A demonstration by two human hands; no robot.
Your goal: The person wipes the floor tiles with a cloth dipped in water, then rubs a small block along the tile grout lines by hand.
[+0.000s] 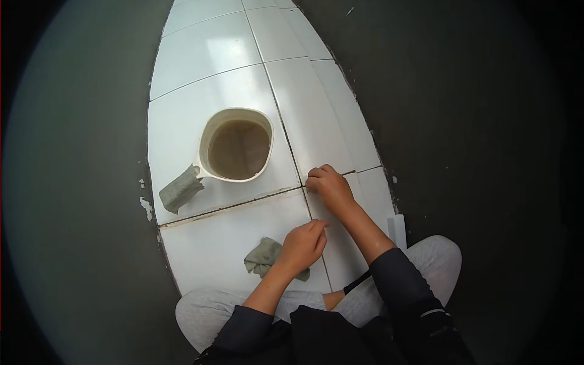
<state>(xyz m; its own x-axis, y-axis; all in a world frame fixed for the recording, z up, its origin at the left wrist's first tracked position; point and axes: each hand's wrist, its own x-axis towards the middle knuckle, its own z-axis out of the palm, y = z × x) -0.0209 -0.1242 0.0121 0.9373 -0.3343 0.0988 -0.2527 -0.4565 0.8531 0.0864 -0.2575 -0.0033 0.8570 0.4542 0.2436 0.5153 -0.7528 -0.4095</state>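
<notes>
My right hand (pixel 330 187) is closed, its curled fingertips down at the crossing of the dark tile joints. Whatever those fingers may hold is hidden. Closer to my body, my left hand (pixel 302 246) is pinched near the lengthwise joint, and I cannot make out anything in it. Partly behind the left wrist lies a crumpled grey-green cloth (pixel 260 258) on the white tiles (pixel 228 243). Beyond the hands stands a white dipper (pixel 266 121) holding murky brown water (pixel 238 149). Another grey-green cloth (pixel 181 190) hangs over its handle.
Dark grey floor (pixel 474 152) borders the tiled strip on both sides. White flakes (pixel 146 208) lie along its left edge. A pale strip-like piece (pixel 396 231) sits at the right edge beside my knee. My crossed legs (pixel 204 313) rest at the near end.
</notes>
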